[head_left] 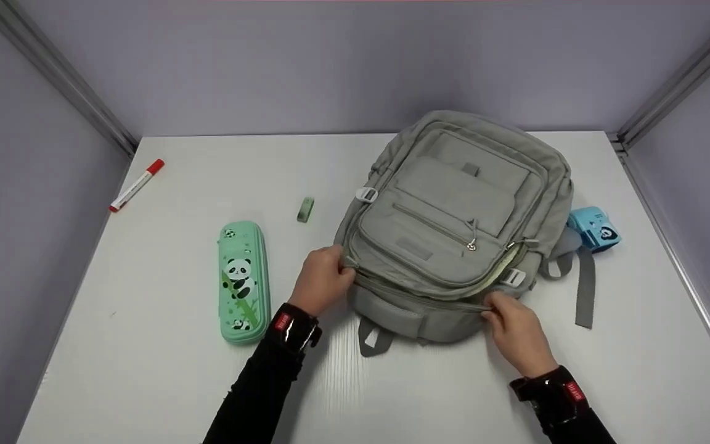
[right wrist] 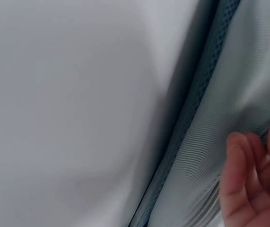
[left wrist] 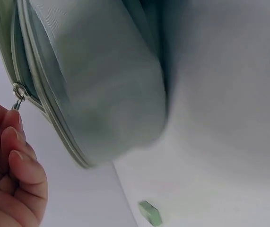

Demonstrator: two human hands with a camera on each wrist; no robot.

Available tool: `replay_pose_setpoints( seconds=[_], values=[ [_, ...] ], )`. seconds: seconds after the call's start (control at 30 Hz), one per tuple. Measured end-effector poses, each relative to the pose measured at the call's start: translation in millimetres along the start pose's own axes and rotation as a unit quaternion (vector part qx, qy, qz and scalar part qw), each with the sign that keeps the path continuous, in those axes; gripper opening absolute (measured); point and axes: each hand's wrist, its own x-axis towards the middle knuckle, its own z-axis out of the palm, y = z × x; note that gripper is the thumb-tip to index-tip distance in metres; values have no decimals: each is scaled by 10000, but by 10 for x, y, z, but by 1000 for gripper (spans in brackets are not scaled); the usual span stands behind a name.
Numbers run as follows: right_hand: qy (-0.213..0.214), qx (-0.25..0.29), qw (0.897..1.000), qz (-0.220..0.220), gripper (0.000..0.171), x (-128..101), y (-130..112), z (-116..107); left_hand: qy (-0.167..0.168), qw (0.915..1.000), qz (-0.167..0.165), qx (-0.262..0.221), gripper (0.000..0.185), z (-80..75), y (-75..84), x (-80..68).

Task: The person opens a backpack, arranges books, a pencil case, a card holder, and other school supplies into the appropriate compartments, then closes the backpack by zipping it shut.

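Left hand (head_left: 321,279): curled at the left edge of the backpack (head_left: 453,216), a zipper pull (left wrist: 17,97) pinched between the fingertips, as seen in the left wrist view. Right hand (head_left: 515,330): fingers curled, the lower right edge of the backpack's fabric gripped near the zip line.

Backpack: grey-green, laid flat at centre right of the frame on the white counter (head_left: 392,382), front pockets upward; main zip partly open at the right side.

Pencil case (head_left: 243,280): mint green, panda print, lying left of the left hand, apart from the backpack.

Eraser (head_left: 306,209): small, green, above the pencil case.

Marker (head_left: 136,185): white, red cap, upper left of the counter.

Blue box (head_left: 594,228): small, beside the backpack's right edge.
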Motion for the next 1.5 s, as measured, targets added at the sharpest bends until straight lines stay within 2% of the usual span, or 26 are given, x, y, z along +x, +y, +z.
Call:
replay_pose_setpoints(
  seconds=[0.2, 0.37, 0.53, 0.8, 0.97, 1.07, 1.17, 1.23, 1.3, 1.33, 1.4, 1.5],
  values=[
    [360, -11, 9990, -256, 23, 26, 111, -76, 127, 9998, -11, -134, 30, -60, -51, -83],
    [411, -29, 9987, -298, 21, 106, 194, -76, 278, 9994, 198, 50, 24, -89, -41, -224],
    [319, -47, 9990, -309, 17, 262, 320, -55, 377, 9977, 512, 229, 26, -83, 39, -360],
    [179, 66, 9998, 19, 10, 662, 525, 39, 512, 9891, 1287, 506, 27, 117, 207, -505],
    [11, 232, 9991, 364, 6, 939, 560, 73, 356, 9855, 1603, 426, 27, 236, 320, -542],
    [-261, 209, 9979, 548, 8, 1002, 544, 53, 183, 9870, 1573, 274, 24, 281, 349, -545],
    [-425, 58, 9962, 758, 16, 947, 424, -13, -18, 9916, 1290, 2, 23, 289, 347, -542],
    [-368, -8, 9963, 775, 25, 871, 266, -68, -138, 9944, 1029, -211, 23, 282, 337, -530],
    [-137, 21, 9982, 582, 33, 779, 62, -99, -243, 9958, 769, -441, 23, 272, 328, -508],
    [-23, 83, 9993, 353, 34, 732, -46, -100, -276, 9959, 657, -553, 23, 270, 323, -494],
    [128, 185, 9993, -311, 33, 641, -257, -76, -310, 9954, 466, -775, 24, 268, 321, -465],
    [192, 89, 9906, -1350, 29, 525, -507, 35, -320, 9935, 303, -1046, 22, 273, 331, -430]
  ],
)
